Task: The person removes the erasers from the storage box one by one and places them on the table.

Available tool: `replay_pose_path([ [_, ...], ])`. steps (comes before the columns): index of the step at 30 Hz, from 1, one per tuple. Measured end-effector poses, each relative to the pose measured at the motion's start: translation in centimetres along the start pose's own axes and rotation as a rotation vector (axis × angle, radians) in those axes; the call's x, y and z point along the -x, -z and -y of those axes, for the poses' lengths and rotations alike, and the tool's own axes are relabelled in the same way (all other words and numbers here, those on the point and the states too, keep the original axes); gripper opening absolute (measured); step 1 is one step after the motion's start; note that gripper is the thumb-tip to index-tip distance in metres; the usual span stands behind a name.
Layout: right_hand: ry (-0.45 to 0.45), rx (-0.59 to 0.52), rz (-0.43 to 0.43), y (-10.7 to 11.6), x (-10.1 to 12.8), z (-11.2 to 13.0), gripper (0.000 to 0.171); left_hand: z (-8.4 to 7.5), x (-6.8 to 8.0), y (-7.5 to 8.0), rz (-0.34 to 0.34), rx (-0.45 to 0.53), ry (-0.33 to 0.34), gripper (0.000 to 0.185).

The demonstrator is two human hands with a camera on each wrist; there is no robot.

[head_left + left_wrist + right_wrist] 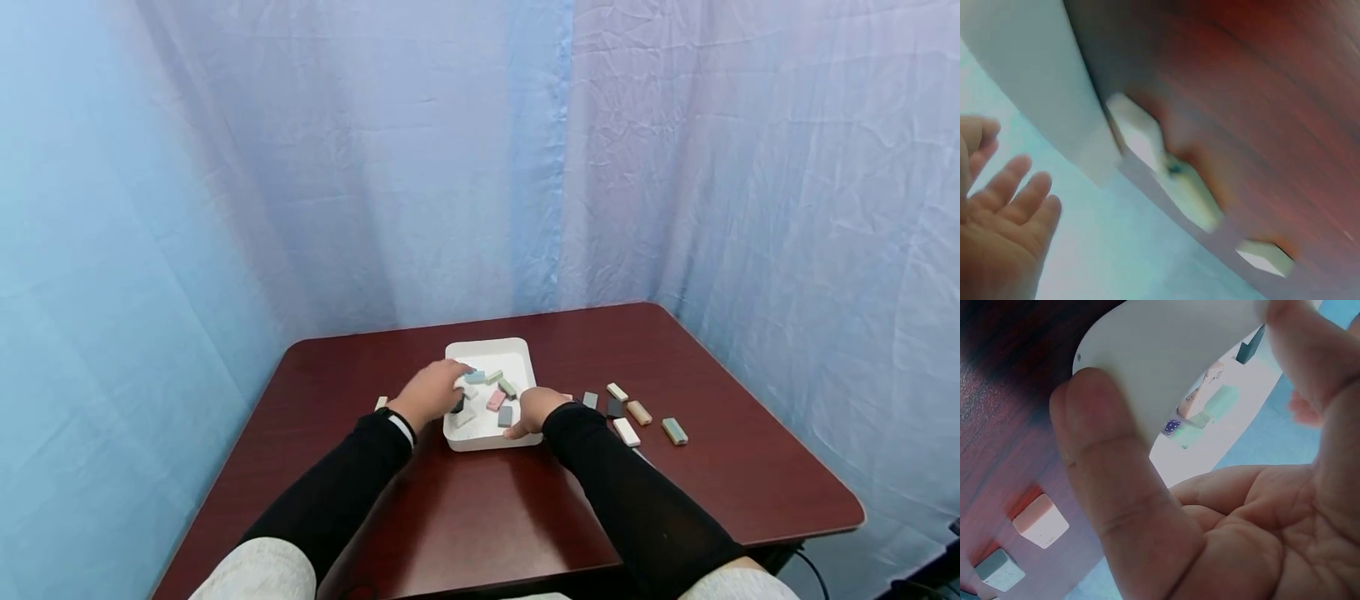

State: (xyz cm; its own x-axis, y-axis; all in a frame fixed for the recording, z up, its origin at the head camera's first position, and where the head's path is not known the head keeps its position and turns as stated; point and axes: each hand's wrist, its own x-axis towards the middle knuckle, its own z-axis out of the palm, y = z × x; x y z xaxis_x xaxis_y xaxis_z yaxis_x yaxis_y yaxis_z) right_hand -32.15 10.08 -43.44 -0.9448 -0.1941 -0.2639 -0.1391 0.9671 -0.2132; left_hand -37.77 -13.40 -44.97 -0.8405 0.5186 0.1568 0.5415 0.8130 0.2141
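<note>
A white rectangular tray (495,444) stands on the table with several small coloured blocks inside, among them a pink block (496,400), a grey block (506,416) and a blue block (475,377). My left hand (433,390) reaches over the tray's left side, its fingertips close to the blue block. In the left wrist view its fingers (1022,190) are loosely extended beside the tray wall. My right hand (536,410) grips the tray's near right corner, with fingers (1100,419) against the outer wall and the thumb by the near rim. A dark block (458,405) is partly hidden under the left hand.
Right of the tray, several loose blocks lie on the dark red table (480,517), including a white block (626,432), a tan block (639,412) and a green-grey block (674,431). Left of it is a cream block (382,402). Pale blue curtains (420,167) hang behind the table.
</note>
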Motion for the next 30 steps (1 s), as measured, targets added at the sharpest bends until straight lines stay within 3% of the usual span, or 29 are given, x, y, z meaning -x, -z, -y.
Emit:
replay_pose_path([
  [2, 0.007, 0.009, 0.0, -0.1, -0.1, 0.0, 0.042, -0.9, 0.1, -0.6, 0.075, -0.038, -0.045, 0.044],
  [5, 0.014, 0.008, 0.009, -0.2, -0.2, 0.1, 0.043, -1.5, 0.3, -1.6, 0.185, -0.118, -0.057, 0.043],
  [8, 0.012, 0.001, 0.013, -0.2, -0.1, 0.1, 0.043, -1.8, 0.3, -2.2, 0.229, -0.174, -0.05, 0.037],
  [13, 0.016, 0.016, -0.002, 0.0, 0.2, 0.1, 0.048, -2.1, 0.0, -2.3, 0.193, -0.197, -0.059, 0.027],
  [20, 0.043, 0.013, 0.007, 0.5, 0.8, 0.3, 0.056, -2.7, 0.1, -2.3, 0.201, -0.184, -0.051, 0.019],
  [25, 0.016, 0.022, 0.01, 0.8, 1.0, 0.3, 0.053, -3.1, 0.1, -2.2, 0.146, -0.219, -0.133, 0.011],
  [30, 0.0, 0.039, 0.023, 0.5, 0.6, 0.2, 0.052, -3.0, 0.0, -2.2, 0.08, -0.153, -0.234, 0.023],
])
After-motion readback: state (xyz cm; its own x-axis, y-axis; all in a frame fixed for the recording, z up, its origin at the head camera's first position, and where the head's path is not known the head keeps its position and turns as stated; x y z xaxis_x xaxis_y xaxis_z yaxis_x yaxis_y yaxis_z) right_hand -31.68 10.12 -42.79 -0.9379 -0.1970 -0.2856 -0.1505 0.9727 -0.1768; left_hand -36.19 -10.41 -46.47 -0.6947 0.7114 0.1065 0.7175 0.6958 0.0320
